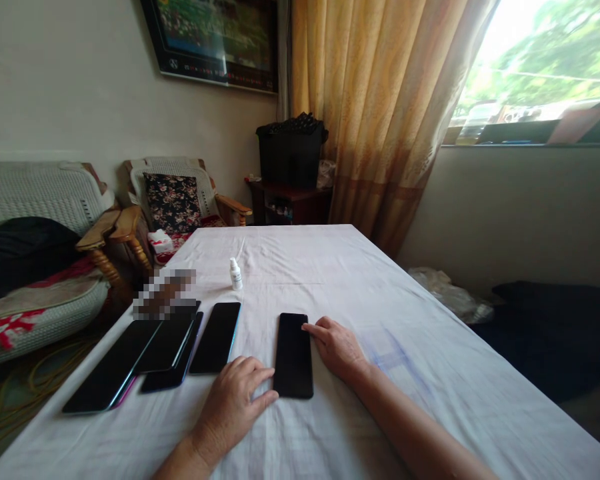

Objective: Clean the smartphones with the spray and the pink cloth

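Head view: left hand (241, 395) and right hand (339, 347), unclenched, are touching black phone (293, 357) at 2 long edges; likely slick, fragile; grip there.

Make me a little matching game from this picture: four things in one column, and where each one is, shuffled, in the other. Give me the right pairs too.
Things:
1. Left hand
2. Right hand
3. Small white bottle
4. Gold curtain

Places:
A. Hanging beside the window
B. At the right edge of the phone lying between the hands, near its far end
C. Standing upright on the covered table
D. At that phone's left edge

Pairs: 1-D, 2-B, 3-C, 4-A
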Motion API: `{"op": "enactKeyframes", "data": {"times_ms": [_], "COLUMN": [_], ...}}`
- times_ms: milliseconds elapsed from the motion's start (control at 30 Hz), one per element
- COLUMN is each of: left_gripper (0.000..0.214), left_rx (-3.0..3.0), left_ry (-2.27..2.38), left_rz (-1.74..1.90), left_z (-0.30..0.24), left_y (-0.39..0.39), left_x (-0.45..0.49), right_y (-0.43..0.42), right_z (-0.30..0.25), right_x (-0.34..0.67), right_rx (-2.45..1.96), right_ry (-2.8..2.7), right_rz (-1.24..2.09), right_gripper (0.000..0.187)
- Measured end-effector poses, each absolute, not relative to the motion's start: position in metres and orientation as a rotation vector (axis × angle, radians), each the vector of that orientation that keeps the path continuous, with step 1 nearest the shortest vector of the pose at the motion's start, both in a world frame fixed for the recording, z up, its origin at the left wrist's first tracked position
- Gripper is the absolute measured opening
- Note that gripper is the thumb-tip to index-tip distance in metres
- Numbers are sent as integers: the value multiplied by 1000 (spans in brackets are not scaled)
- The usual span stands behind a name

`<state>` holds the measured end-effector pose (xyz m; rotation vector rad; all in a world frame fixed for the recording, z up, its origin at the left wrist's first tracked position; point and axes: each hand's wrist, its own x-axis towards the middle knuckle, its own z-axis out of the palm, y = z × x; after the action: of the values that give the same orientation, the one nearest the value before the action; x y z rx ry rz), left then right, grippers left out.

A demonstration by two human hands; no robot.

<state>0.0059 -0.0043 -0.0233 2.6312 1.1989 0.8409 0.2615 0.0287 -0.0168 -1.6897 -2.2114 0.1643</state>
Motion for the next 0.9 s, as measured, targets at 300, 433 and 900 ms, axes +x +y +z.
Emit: {"op": "enactKeyframes", "data": {"times_ms": [300,433,900], "left_gripper": [24,23,22], "left_rx": [2628,2624,2611], "left_ry": [1190,1196,1199], "left_rz": [872,854,866], "left_z": [-23,-21,-20], "left_y": [-4,-5,-6], "left_x": [6,6,7], "right_y": [0,-2,50], "right_z": [-26,-20,-4], "right_x": [270,272,260], "right_rx": [-1402,-1374,-1710], "right_ry": [-2264,-2317,-2263], "right_rz": [228,255,163], "right_gripper": [39,37,38]}}
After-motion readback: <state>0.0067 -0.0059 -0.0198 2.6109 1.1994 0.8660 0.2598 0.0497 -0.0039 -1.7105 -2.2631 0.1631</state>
